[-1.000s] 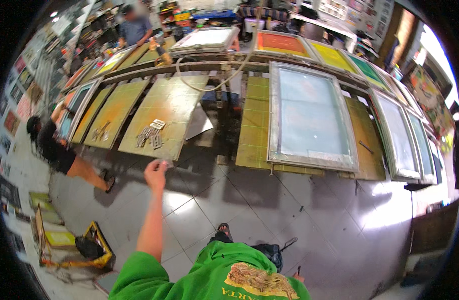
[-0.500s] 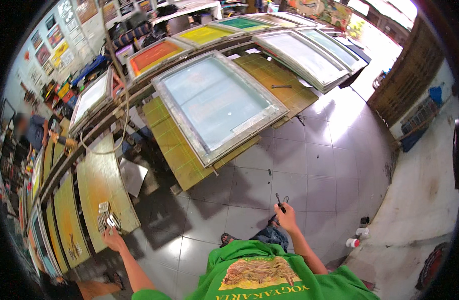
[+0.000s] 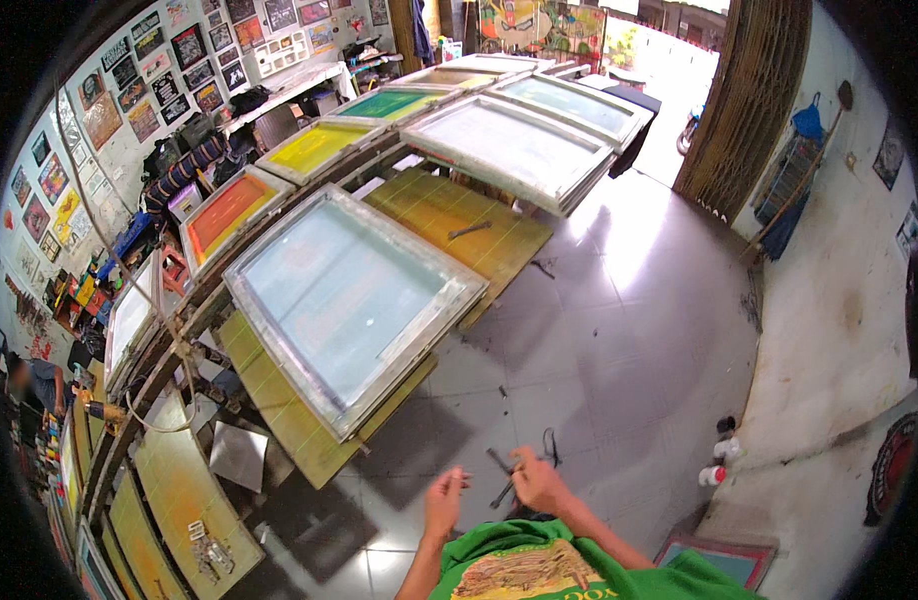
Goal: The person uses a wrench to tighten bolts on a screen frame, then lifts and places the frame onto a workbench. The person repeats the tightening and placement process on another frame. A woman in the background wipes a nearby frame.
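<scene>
My right hand is closed around a dark, slim hand tool, in front of my green shirt. Its exact kind is unclear, and my fingers cover part of it. Close by on the left, my left hand has its fingers pinched together. Something small seems to be at the fingertips, too small to name. The two hands are apart. Several small metal pieces lie on a yellowish board at the lower left. A dark wrench rests on another board farther off.
A large framed printing screen juts out ahead over a board. More screens, one with orange ink and one with yellow, line the long rack. Another person is at the far left. Small bottles stand along the right wall.
My left hand has left the metal pieces on the board and moved right, up beside my right hand. My right hand has come lower and inward with its tool. The view has turned.
</scene>
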### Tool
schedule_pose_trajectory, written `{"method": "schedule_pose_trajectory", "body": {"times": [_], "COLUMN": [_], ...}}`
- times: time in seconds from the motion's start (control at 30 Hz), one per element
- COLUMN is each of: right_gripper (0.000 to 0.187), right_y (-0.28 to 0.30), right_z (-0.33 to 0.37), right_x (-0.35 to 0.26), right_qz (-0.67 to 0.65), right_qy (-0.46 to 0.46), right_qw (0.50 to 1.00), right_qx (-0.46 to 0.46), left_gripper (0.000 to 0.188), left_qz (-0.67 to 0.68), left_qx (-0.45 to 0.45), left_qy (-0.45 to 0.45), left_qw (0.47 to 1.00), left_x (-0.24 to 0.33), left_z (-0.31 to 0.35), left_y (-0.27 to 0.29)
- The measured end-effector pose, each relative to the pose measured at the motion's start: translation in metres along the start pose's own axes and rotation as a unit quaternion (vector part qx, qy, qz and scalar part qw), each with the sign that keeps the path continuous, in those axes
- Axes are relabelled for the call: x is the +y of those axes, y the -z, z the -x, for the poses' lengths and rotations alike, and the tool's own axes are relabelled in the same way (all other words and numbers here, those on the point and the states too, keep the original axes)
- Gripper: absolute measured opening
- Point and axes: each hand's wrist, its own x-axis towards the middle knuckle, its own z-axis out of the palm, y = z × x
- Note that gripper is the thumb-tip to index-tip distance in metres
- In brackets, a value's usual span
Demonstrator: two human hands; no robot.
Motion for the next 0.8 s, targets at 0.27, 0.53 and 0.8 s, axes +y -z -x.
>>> {"method": "schedule_pose_trajectory", "body": {"times": [0.27,0.53,0.8], "right_gripper": [0.038,0.048,0.039], "right_y": [0.08,0.172,0.219], "right_z": [-0.066,-0.125,-0.271], "right_x": [0.041,0.063,0.043], "right_qz": [-0.112,-0.066,0.041], "right_qy": [0.018,-0.015,-0.007], "right_qw": [0.991,0.993,0.995], "right_qx": [-0.076,-0.094,-0.096], "left_gripper": [0.052,0.052,0.054], "left_qz": [-0.244,-0.071,-0.046], "left_qx": [-0.066,-0.026,0.078], "left_qy": [-0.005,0.009,0.054], "left_qw": [0.968,0.997,0.994], "left_x": [0.023,0.014,0.057], "left_z": [-0.074,-0.141,-0.223], "left_y": [-0.154,-0.205,-0.202]}}
